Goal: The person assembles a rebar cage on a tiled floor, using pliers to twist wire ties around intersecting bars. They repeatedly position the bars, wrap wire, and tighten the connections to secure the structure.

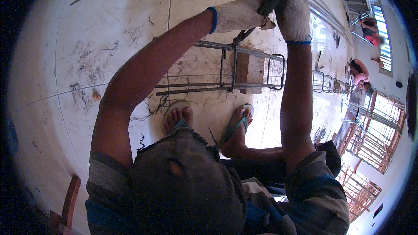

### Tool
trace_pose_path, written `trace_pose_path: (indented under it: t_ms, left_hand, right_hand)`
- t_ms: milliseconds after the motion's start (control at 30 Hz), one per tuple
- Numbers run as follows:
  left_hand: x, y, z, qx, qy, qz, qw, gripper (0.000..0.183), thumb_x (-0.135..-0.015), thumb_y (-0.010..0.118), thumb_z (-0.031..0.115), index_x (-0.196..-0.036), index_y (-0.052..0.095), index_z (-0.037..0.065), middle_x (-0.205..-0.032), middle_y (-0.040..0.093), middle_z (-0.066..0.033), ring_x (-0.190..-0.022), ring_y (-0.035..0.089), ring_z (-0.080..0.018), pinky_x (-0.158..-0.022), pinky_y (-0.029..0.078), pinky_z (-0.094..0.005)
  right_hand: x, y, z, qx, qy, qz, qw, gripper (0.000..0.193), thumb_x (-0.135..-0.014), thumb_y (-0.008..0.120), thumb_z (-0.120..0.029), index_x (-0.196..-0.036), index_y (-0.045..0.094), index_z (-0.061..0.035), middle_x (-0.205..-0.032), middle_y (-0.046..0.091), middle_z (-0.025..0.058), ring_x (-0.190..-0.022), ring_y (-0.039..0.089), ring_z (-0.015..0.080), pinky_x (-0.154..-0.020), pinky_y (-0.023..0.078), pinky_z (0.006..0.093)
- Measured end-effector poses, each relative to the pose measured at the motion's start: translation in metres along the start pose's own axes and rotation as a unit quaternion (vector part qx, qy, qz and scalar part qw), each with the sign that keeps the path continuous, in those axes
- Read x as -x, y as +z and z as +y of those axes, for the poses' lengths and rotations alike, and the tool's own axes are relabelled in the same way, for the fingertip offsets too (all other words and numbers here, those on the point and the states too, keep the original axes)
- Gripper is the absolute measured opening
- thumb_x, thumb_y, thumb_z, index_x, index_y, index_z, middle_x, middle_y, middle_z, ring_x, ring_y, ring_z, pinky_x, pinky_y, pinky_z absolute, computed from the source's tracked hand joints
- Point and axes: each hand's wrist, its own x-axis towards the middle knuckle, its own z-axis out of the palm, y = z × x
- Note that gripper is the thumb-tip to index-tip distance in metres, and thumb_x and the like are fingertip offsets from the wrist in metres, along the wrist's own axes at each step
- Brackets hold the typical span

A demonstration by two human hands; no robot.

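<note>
- The left hand, in a pale knit glove with a blue cuff, lay curled around a dark tool handle; how tightly the fingers closed was hard to make out
- The tool's tip met the rebar cage, which rested on a wooden block over the person's sandalled feet
- The right hand, gloved too, gripped the same handle from above, fingertips cut off at the frame's top
- Scuffed pale floor tiles carried wire scraps; red frames stood far right
</note>
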Motion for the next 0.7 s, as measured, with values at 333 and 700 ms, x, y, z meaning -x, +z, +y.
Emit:
trace_pose_path:
  t_ms: [333, 700]
  left_hand:
    - [0.010, 0.021, -0.007, 0.127, 0.162, 0.108, 0.973, 0.036, -0.107, 0.056, 0.028, -0.128, 0.060, -0.002, -0.110, 0.073, -0.0159, -0.099, 0.070, -0.0211, -0.090, 0.059, -0.0335]
    - [-0.012, -0.020, -0.016, 0.223, 0.026, -0.129, 0.966, 0.047, -0.110, 0.051, 0.038, -0.136, 0.058, -0.001, -0.128, 0.072, -0.0165, -0.117, 0.071, -0.0287, -0.100, 0.059, -0.0433]
  right_hand:
    - [-0.006, 0.026, -0.002, 0.342, -0.056, 0.173, 0.922, 0.034, -0.101, 0.066, -0.036, -0.100, 0.068, -0.0017, -0.084, 0.066, 0.0033, -0.073, 0.057, 0.0108, -0.070, 0.048, 0.0289]
    - [-0.043, -0.036, 0.013, -0.194, 0.137, -0.234, 0.943, 0.078, -0.102, 0.055, -0.062, -0.152, 0.045, -0.0033, -0.135, 0.064, 0.0166, -0.118, 0.066, 0.0315, -0.105, 0.053, 0.0496]
